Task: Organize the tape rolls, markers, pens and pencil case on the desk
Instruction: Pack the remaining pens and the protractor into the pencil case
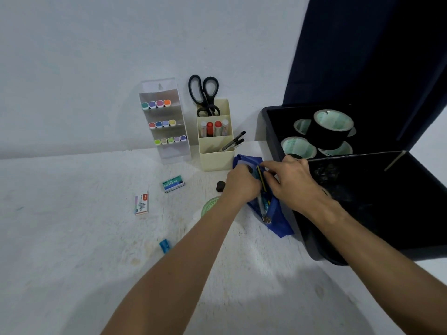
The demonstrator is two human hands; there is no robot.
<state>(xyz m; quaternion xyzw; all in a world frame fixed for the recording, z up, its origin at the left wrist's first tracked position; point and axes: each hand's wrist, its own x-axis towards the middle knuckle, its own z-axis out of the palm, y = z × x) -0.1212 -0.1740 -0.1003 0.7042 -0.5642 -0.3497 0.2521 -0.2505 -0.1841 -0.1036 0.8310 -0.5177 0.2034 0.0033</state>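
Blue pencil case (278,223), beside the black bin's (273,141) edge, held in both hands' (242,184) (294,183) grip.

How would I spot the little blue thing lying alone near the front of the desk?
Start at the cream organizer holding the scissors, then come toward the viewer past the two small boxes. The blue sharpener lies nearest the viewer, just left of the left forearm. It is bright blue plastic, unlike the printed cardboard boxes.

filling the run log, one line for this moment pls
stage: packing pencil case | left hand: holds case open | right hand: inserting pencil | tape rolls: in bin
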